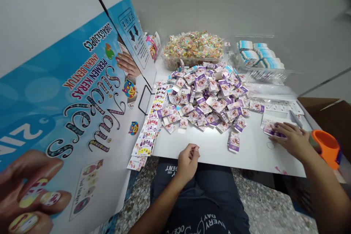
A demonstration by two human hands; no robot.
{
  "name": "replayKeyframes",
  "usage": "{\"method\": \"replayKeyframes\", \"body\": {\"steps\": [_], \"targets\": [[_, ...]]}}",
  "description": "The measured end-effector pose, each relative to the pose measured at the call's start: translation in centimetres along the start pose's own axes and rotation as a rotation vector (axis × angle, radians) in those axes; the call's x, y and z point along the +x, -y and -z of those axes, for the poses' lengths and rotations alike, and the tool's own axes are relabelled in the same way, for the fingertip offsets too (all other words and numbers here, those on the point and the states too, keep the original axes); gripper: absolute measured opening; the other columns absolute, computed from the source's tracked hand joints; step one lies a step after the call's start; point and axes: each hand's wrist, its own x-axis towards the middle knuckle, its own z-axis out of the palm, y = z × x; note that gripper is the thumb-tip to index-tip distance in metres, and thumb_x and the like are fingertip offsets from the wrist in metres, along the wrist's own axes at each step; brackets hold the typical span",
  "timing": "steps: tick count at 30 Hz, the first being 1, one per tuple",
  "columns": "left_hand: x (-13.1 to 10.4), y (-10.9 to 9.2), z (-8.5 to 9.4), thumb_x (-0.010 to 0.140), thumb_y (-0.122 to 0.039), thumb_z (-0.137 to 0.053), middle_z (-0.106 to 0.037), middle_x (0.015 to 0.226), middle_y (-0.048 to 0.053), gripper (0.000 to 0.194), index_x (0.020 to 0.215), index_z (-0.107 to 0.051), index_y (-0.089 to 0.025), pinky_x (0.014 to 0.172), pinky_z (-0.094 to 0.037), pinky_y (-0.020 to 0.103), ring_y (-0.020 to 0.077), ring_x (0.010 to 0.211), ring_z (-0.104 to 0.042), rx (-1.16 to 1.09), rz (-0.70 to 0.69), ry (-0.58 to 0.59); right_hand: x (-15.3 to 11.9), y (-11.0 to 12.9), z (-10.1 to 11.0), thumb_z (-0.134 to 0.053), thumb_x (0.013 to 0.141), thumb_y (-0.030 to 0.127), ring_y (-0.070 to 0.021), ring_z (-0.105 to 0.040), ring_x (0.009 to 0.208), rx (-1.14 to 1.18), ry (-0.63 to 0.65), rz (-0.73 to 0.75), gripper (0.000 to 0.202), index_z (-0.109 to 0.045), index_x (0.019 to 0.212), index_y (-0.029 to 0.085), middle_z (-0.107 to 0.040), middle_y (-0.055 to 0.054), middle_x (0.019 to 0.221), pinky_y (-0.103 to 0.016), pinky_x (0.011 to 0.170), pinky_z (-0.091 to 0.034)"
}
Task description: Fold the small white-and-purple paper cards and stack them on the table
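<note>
My right hand (292, 139) is at the right side of the table, its fingers and thumb around a small purple-and-white box (269, 127). That box lies over white paper or card, and part of it is hidden under the fingers. My left hand (189, 159) hovers at the table's front edge with its fingers curled closed; nothing shows in it. Between the hands, one loose small box (234, 142) lies on the white tabletop (208, 146). Beyond it spreads a large heap of similar small boxes (203, 98), some with open flaps.
Sticker sheets (149, 131) line the table's left side beside a large printed carton (82, 91). At the back stand a clear tub of wrapped candies (194, 47) and a clear tray of blue-white cards (257, 56). An orange tape dispenser (326, 146) and a brown carton (329, 117) are at right.
</note>
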Motion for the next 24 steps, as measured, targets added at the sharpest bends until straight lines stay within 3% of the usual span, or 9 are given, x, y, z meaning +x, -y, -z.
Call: {"method": "replayKeyframes", "body": {"steps": [9, 15, 18, 24], "targets": [[-0.1, 0.0, 0.0, 0.101, -0.045, -0.048, -0.063, 0.068, 0.001, 0.033, 0.092, -0.063, -0.018, 0.058, -0.044, 0.024, 0.0130, 0.058, -0.056, 0.013, -0.025, -0.003, -0.4, 1.4, -0.6, -0.049, 0.090, 0.044, -0.0352, -0.052, 0.123, 0.009, 0.001, 0.050, 0.029, -0.071, 0.087, 0.025, -0.070, -0.014, 0.126, -0.055, 0.101, -0.026], [-0.1, -0.2, 0.1, 0.100, -0.047, -0.049, -0.063, 0.067, 0.000, 0.034, 0.091, -0.064, -0.018, 0.059, -0.044, 0.024, 0.0134, 0.058, -0.056, 0.006, -0.032, -0.009, 0.9, 1.8, -1.4, -0.053, 0.079, 0.077, -0.0407, -0.054, 0.119, 0.162, 0.059, 0.069, 0.056, -0.067, 0.085, 0.023, -0.071, -0.018, 0.111, -0.060, 0.100, -0.025], [-0.1, -0.2, 0.1, 0.099, -0.048, -0.049, -0.064, 0.067, 0.001, 0.034, 0.091, -0.064, -0.018, 0.059, -0.044, 0.024, 0.0138, 0.058, -0.057, -0.004, -0.023, -0.010, 1.5, 1.9, -1.5, -0.057, 0.074, 0.081, -0.0388, -0.057, 0.107, 0.192, 0.072, 0.047, 0.060, -0.066, 0.090, 0.023, -0.071, -0.017, 0.098, -0.061, 0.099, -0.026], [-0.1, -0.1, 0.0, 0.099, -0.047, -0.050, -0.064, 0.068, 0.001, 0.033, 0.091, -0.064, -0.019, 0.059, -0.043, 0.024, 0.0135, 0.058, -0.056, 0.009, -0.024, -0.010, 2.5, 1.8, -1.1, -0.070, 0.062, 0.080, -0.0435, -0.051, 0.112, 0.197, 0.088, 0.037, 0.064, -0.068, 0.091, 0.023, -0.067, -0.021, 0.113, -0.060, 0.090, -0.032]]}}
